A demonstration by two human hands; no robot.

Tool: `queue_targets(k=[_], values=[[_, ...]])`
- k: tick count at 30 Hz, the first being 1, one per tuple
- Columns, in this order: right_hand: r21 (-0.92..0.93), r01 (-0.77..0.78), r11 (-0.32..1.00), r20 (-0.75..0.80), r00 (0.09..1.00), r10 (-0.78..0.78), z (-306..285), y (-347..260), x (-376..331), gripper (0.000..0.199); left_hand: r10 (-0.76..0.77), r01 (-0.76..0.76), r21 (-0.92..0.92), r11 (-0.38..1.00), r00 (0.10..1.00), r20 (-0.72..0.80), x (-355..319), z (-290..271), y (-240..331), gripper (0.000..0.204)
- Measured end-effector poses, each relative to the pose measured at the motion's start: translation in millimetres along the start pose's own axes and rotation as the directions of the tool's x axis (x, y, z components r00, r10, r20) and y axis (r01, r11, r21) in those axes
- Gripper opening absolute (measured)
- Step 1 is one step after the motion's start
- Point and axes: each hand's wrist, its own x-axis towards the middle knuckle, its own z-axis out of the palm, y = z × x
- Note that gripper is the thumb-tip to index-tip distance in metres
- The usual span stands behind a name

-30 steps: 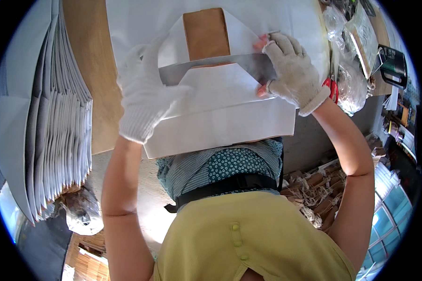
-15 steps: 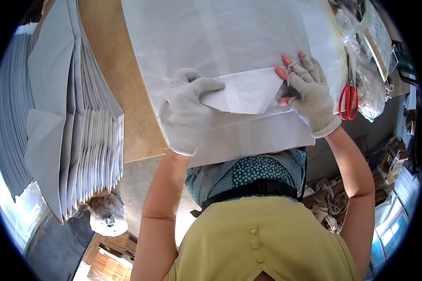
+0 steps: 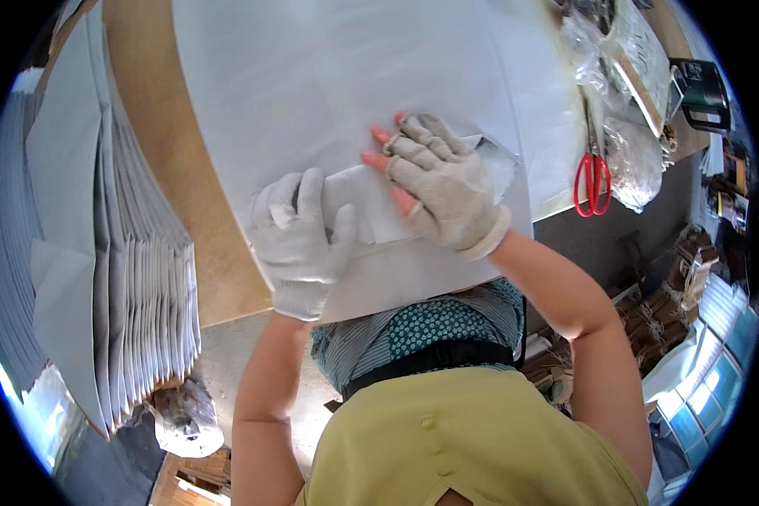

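Note:
Under my hands lies a large white paper sheet [image 3: 312, 93] with a folded-over flap [image 3: 367, 223] near its front edge. My left hand [image 3: 299, 228], in a whitish knit glove, rests flat on the left end of the fold, fingers extended. Over the flap's right part, my right hand [image 3: 443, 181] presses down with its fingers stretched out to the left. Bare fingertips poke out of its glove. Part of the flap is hidden beneath both hands; its right corner shows past the right knuckles.
Tall stacks of folded white paper [image 3: 143, 295] stand at the left on the brown tabletop [image 3: 156, 110]. Red-handled scissors [image 3: 593, 184] lie at the table's right edge beside clear plastic bags [image 3: 632, 160]. A dark green container [image 3: 702, 94] is farther right.
My right hand has swept left across the flap, from its right end toward its middle. My left hand has stopped pinching the flap's edge and now lies flat. The view has shifted slightly.

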Motion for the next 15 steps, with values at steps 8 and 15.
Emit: queue_targets(k=[8, 15], values=[[-0.055, -0.015, 0.998, -0.112, 0.994, 0.008, 16.9, -3.0, 1.1, 0.039, 0.051, -0.051, 0.008, 0.999, 0.997, -0.054, 19.3, 7.6, 27.8, 0.033], [-0.177, 0.239, 0.955, -0.039, 0.968, -0.25, -39.0, 72.5, -31.7, 0.046, 0.008, -0.02, -0.13, 0.991, 0.995, -0.096, -22.0, -26.2, -59.7, 0.035]])
